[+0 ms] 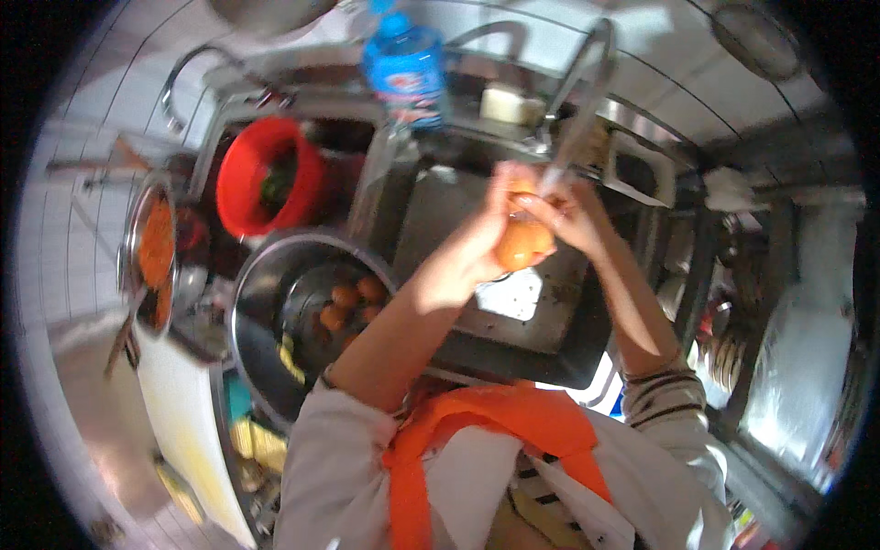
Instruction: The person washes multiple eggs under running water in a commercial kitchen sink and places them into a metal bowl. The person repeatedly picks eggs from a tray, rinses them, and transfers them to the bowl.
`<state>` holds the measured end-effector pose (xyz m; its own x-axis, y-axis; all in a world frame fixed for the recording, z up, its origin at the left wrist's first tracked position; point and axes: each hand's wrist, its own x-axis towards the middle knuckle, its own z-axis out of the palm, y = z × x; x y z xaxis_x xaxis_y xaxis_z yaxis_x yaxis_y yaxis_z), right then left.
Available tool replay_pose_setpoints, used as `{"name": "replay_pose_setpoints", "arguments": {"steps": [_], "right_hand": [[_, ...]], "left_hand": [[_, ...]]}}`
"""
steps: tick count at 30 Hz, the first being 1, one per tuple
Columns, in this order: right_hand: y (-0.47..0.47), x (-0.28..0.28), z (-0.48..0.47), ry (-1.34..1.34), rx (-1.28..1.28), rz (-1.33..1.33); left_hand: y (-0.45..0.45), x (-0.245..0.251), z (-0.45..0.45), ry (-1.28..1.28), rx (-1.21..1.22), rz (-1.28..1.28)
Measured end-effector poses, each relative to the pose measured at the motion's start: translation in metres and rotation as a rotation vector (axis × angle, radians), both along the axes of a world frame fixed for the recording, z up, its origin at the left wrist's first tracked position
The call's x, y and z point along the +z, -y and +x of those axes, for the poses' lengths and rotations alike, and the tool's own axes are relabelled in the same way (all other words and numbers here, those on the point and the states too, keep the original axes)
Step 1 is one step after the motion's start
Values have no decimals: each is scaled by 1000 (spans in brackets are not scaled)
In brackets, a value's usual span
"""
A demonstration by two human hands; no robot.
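Both hands are together over a dark sink basin [474,330], under the running water [577,130] of a curved faucet [605,48]. My left hand [498,220] holds a rounded orange-brown item [524,244], which looks like an egg or a small fruit; a second orange patch shows between the hands. My right hand [564,210] touches it from the other side, with its fingers bent over the top. To the left, a large steel pot [254,350] holds several similar round orange-brown items [346,295] and a yellow piece.
A red plastic bowl [237,179] with something green in it stands in the left basin. Behind the sink are a blue bottle [412,75] and a white block [502,103]. Far left is a pan of orange food [157,240]; a dish rack with plates [725,361] is at right.
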<state>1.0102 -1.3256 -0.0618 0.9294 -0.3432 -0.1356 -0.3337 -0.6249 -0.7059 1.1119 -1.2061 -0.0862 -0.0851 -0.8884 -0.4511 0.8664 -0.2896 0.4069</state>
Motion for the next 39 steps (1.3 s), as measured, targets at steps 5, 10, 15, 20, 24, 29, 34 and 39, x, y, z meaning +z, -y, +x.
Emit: {"name": "replay_pose_setpoints", "arguments": {"steps": [5,10,15,20,24,29,34,39], "right_hand": [[4,-18,-6,201,-148,516],[25,-26,-19,-23,-57,339],[16,-31,-20,57,-158,218],[6,-9,-10,100,-41,135],[24,-5,-10,-53,-69,198],[65,-25,-23,-37,-78,145],[69,-32,-22,-129,62,-203],[45,-22,-17,122,81,110]], "left_hand": [[2,-7,-22,111,86,-36],[-12,-10,-31,199,213,-277],[3,-15,-43,49,515,-283],[31,-31,-57,115,748,-390],[36,-36,-62,102,703,-259],[21,-35,-61,271,310,-92],[9,-30,-57,189,326,-151],[19,-25,-54,252,563,-328]]}}
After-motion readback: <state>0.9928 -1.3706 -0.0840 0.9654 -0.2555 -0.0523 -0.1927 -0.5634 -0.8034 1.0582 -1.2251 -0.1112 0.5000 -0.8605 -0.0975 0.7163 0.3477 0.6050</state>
